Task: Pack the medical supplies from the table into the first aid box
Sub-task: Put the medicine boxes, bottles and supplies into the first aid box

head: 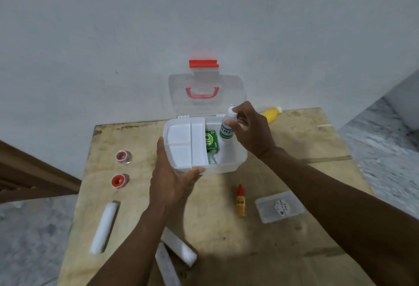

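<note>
White bottle (226, 130), green-banded label, pinched at the neck by the right hand (249, 131) above the open first aid box (226, 168), near rim gripped by the left hand (172, 179)

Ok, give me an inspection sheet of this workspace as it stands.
Surface: wooden table, scuffed and stained.
Job's things: first aid box open, lid up; green carton inside; white bottle held over its open side; tape rolls, long white roll, orange bottle, clear packet, yellow bottle and near-edge white rolls on the table.
Clutter: nothing seen.
Hands: left hand grips the box's front corner; right hand pinches the white bottle.
Cables: nothing seen.
Surroundings: grey wall behind, speckled floor at right.
</note>
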{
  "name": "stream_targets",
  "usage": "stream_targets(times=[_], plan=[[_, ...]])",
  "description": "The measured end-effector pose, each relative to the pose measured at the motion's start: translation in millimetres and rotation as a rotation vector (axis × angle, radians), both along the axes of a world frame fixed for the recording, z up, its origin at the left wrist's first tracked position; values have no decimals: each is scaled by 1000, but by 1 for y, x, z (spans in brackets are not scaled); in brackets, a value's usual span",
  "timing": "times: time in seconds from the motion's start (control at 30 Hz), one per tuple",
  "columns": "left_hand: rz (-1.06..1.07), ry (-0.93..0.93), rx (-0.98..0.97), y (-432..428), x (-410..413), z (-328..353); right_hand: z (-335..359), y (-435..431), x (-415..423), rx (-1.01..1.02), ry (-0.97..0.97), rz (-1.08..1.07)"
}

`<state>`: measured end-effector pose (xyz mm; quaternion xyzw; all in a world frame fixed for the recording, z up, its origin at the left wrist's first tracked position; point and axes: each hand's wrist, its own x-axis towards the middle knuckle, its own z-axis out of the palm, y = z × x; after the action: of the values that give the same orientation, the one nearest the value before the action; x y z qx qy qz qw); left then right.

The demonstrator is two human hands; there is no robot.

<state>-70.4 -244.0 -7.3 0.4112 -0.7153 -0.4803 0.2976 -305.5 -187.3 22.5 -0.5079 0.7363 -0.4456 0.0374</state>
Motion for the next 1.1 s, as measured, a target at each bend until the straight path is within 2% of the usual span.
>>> stream_targets(times=[0.33,0.5,0.87,1.1], plan=[[-27,55,-18,1,-4,7,-13,-6,-6,51,194,50],[-43,63,-22,1,-4,11,-15,-7,-7,121,415,-14],[-57,60,-22,-1,-3,11,-4,-7,-8,293,383,-88],[-64,66,-38,-2,-4,9,1,0,-5,286,289,-97]])
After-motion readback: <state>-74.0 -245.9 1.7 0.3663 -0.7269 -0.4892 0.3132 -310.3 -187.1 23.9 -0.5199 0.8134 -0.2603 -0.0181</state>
